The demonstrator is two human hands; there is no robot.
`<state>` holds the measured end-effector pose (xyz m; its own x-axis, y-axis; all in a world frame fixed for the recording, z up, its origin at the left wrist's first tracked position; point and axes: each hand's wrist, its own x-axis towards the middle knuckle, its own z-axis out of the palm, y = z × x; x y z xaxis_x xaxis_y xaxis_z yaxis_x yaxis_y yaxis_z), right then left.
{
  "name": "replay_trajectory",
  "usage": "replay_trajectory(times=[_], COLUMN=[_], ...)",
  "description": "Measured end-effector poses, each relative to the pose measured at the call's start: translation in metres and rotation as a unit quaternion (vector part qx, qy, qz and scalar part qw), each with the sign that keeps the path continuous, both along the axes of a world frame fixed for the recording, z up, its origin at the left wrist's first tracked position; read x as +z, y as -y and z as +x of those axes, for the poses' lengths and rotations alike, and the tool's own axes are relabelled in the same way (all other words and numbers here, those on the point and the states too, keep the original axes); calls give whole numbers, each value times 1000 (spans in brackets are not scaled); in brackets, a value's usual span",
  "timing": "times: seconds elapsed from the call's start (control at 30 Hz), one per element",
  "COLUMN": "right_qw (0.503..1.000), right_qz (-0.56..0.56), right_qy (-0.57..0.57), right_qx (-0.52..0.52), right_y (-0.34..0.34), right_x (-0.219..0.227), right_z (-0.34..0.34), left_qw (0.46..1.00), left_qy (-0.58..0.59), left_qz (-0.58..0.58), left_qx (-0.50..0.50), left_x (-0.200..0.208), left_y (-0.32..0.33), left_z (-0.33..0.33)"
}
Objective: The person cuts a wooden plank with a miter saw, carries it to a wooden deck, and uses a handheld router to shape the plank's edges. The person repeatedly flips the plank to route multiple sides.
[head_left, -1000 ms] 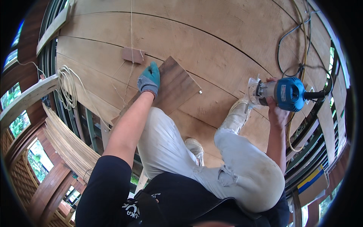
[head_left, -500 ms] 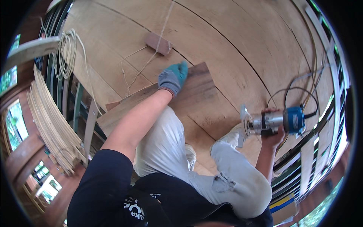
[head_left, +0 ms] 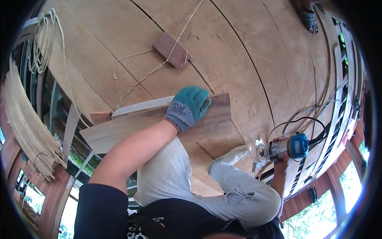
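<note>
- Board [head_left: 129, 129] by the left knee [head_left: 173, 149]: pale strip [head_left: 143, 106] now showing along its far edge — apparently it has been shifted.
- Router [head_left: 298, 145], well clear, gripped in the right hand [head_left: 281, 160].
- Left hand [head_left: 187, 108] — fingers curled over the board's edge.

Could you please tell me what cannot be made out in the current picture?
In the head view:
- Part of the right hand: hidden by the blue power tool it holds.
- Palm of the gloved left hand: hidden by the hand's own back.
- Part of the wooden board: hidden by the left forearm.
- Most of another person: only a foot and partial leg show; the top edge cuts off the rest.
</note>
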<state>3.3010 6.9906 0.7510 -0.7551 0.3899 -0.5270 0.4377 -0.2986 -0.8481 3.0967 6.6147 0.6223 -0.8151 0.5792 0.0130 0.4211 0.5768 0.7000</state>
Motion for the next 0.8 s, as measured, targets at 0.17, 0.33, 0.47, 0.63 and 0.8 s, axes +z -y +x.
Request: replay_trajectory(times=[0.17, 0.33, 0.47, 0.63, 0.8], right_qw=[1000, 999, 999, 992, 985], right_qz=[4, -17, -14, -37, -72], right_qy=[22, -3, -43, -119, -159], right_qx=[-19, -36, -21, 0, -16], right_y=[11, 31, 38, 46, 61], right_x=[-12, -6, 11, -2, -21], right_z=[-27, -65, -85, -80, -48], left_qw=[999, 995, 990, 989, 992], left_qy=[23, 59, 73, 66, 87], left_qz=[19, -73, -123, -132, -77], left_qx=[27, 29, 7, 11, 53], left_x=[0, 14, 19, 6, 13], left_y=[-1, -10, -16, -12, -14], left_z=[-1, -9, -9, 0, -8])
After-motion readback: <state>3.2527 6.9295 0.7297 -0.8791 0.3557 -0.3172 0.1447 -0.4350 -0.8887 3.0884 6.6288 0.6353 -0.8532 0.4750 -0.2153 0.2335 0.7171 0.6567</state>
